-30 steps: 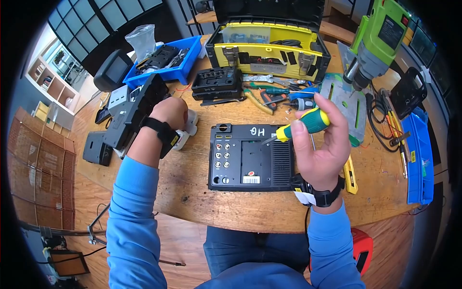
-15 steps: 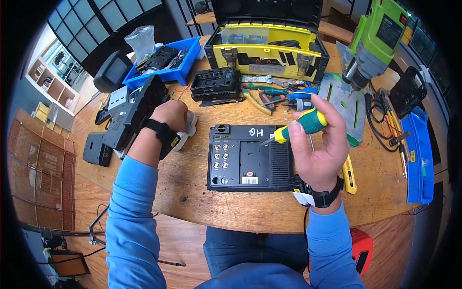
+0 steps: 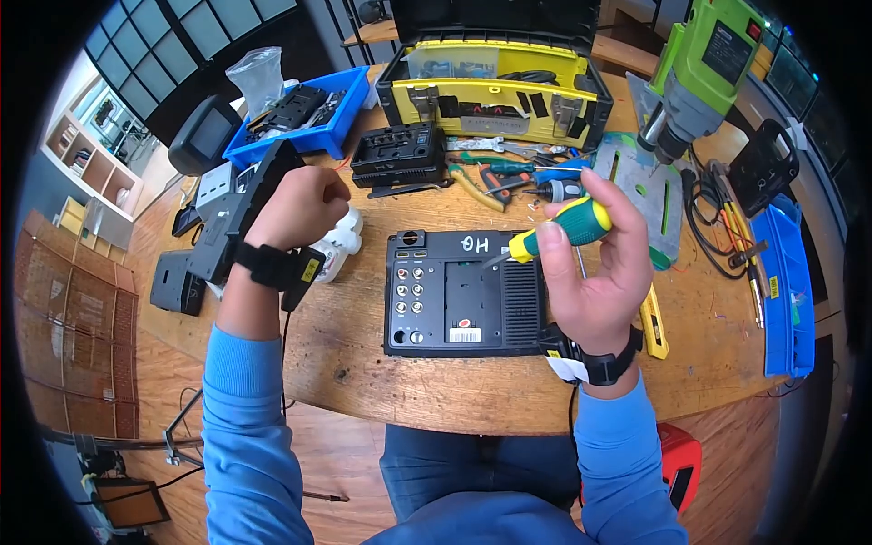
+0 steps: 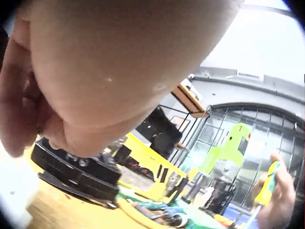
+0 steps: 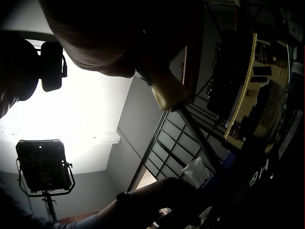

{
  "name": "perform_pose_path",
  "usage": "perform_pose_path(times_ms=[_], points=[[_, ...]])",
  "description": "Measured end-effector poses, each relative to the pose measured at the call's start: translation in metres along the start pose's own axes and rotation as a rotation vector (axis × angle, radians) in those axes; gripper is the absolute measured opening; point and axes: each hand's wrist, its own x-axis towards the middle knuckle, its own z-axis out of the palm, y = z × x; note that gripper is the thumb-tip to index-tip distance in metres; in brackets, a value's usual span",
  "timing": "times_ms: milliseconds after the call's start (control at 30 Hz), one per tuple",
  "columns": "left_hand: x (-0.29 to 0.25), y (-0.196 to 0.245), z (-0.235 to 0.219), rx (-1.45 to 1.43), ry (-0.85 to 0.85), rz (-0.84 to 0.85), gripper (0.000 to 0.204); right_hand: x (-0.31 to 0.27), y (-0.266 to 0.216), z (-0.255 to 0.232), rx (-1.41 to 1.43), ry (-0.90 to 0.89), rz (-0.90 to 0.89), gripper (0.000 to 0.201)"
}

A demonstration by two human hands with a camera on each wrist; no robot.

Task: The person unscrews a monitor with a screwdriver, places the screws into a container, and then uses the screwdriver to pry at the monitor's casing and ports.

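In the head view my right hand (image 3: 604,272) grips a green and yellow screwdriver (image 3: 581,222), its shaft slanting down left over a black device (image 3: 429,318) with round connectors and a white label. The right wrist view shows the yellow handle end (image 5: 167,94) in dark shadow. My left hand (image 3: 298,207), fingers bent inward, is above and left of white round containers (image 3: 341,238). In the left wrist view the left hand (image 4: 105,71) has its thumb and fingertips close together; whether something small is between them cannot be seen.
Black device parts (image 3: 177,282) lie left of the containers. Behind stand a blue tray (image 3: 331,138), a black unit (image 3: 395,156) and a yellow toolbox (image 3: 495,109). Pliers (image 3: 477,191), a green drill (image 3: 713,64), a yellow cutter (image 3: 652,325) and a blue bin (image 3: 788,300) are at the right.
My left hand has shifted left and slightly up, uncovering more of the white containers. My right hand holds the screwdriver much as before; the head view has shifted a little.
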Motion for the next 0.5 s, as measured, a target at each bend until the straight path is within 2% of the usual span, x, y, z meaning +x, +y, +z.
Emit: perform_pose_path(times_ms=[67, 100, 200, 267, 367, 400, 467, 500], points=[[-0.007, 0.012, 0.003, -0.452, -0.066, -0.040, 0.020, 0.000, 0.000, 0.000, 0.017, 0.004, 0.001, 0.049], [-0.012, 0.017, 0.007, -0.555, -0.099, 0.030, 0.021, 0.000, 0.000, 0.000, 0.014, 0.004, -0.001, 0.049], [-0.021, 0.040, 0.027, -0.967, -0.160, 0.102, 0.019, 0.000, -0.001, -0.001, 0.016, -0.006, -0.005, 0.050], [-0.025, 0.056, 0.038, -1.076, -0.170, 0.094, 0.018, -0.001, 0.000, -0.002, 0.019, 0.020, 0.037, 0.052], [-0.018, 0.069, 0.054, -1.499, -0.160, 0.090, 0.016, -0.002, 0.002, -0.002, 0.126, 0.080, 0.096, 0.053], [-0.015, 0.075, 0.057, -1.500, -0.160, 0.098, 0.016, -0.002, 0.003, -0.001, 0.122, 0.083, 0.089, 0.053], [-0.010, 0.084, 0.062, -1.683, -0.137, 0.106, 0.016, 0.000, 0.005, -0.001, 0.195, 0.186, 0.104, 0.054], [-0.005, 0.082, 0.068, -1.740, -0.155, 0.146, 0.018, 0.000, 0.004, -0.004, 0.171, 0.181, 0.114, 0.054]])
